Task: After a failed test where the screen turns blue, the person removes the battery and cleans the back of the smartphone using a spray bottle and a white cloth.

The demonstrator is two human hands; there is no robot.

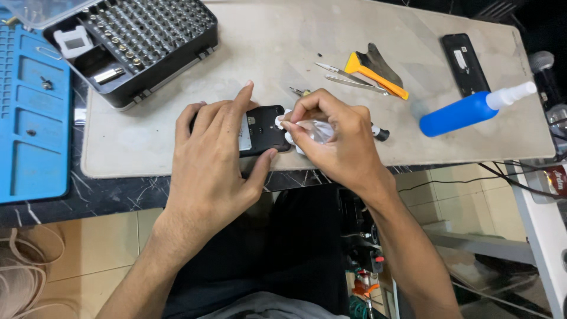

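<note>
The opened black phone [260,131] lies on the grey mat [331,147] near the table's [118,198] front edge, its long axis running left to right. The left hand [215,156] spreads over its left part, fingers loosely curled, index finger stretched far and thumb pressing the near edge, pinning it down. The right hand [333,136] sits just right of the phone and is narrowly pinched, holding a small white wipe [313,130] whose tip touches the phone's right end. Farther right lie tweezers [348,80], an orange-handled scraper [375,74], a blue spray bottle [472,109] and a second dark phone [465,56]. A screwdriver bit case [142,47] stands far left.
</note>
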